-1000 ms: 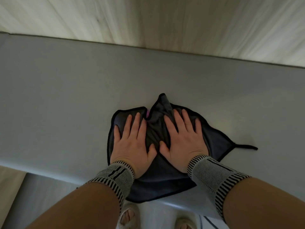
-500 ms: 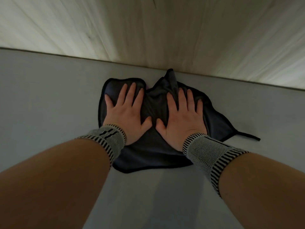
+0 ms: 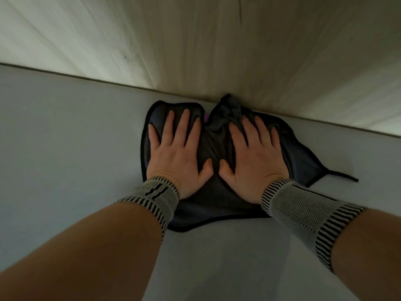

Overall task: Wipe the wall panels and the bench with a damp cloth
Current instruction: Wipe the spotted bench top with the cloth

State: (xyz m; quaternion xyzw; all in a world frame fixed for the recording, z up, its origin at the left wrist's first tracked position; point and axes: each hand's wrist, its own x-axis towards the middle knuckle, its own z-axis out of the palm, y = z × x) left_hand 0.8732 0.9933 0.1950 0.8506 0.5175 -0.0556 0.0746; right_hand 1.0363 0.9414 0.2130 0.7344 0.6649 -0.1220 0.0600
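Note:
A dark cloth (image 3: 217,140) with black edging lies spread on the grey bench (image 3: 65,148), its far edge bunched up against the foot of the pale wood-grain wall panel (image 3: 195,40). My left hand (image 3: 175,153) presses flat on the cloth's left half, fingers straight and spread. My right hand (image 3: 251,157) presses flat on the right half the same way. A thin black loop (image 3: 342,175) trails from the cloth's right corner. Both wrists wear striped knit bands.
The bench top runs left and right beyond the cloth, meeting the wall panel along a dark seam (image 3: 86,80). A small purple patch (image 3: 207,117) shows in the cloth's fold between my hands.
Both hands have pushed the cloth away from me across the bench, from near the front edge up to the wall panel. The bench's front edge and the floor have left the view.

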